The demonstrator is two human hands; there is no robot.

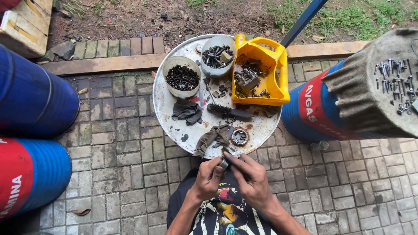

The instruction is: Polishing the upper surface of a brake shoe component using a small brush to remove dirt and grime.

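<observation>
My left hand [208, 177] and my right hand [251, 180] meet in front of my chest, both pinching a small metal part [224, 164] between the fingertips. My right hand also seems to hold a thin dark tool against it. They hover just below the near rim of a round, dirty metal drum lid [167, 113]. On the lid lie two grey rags [186, 110], a wire brush [226, 112] and a small round tin [239, 137].
Two white tubs of dark bolts [182, 77] and a cut-open yellow jug of metal parts [260, 76] stand on the lid. Blue and red drums [30, 130] lie left, another drum [313, 109] right. A cloth with screws [394, 82] is at right. Brick paving underfoot.
</observation>
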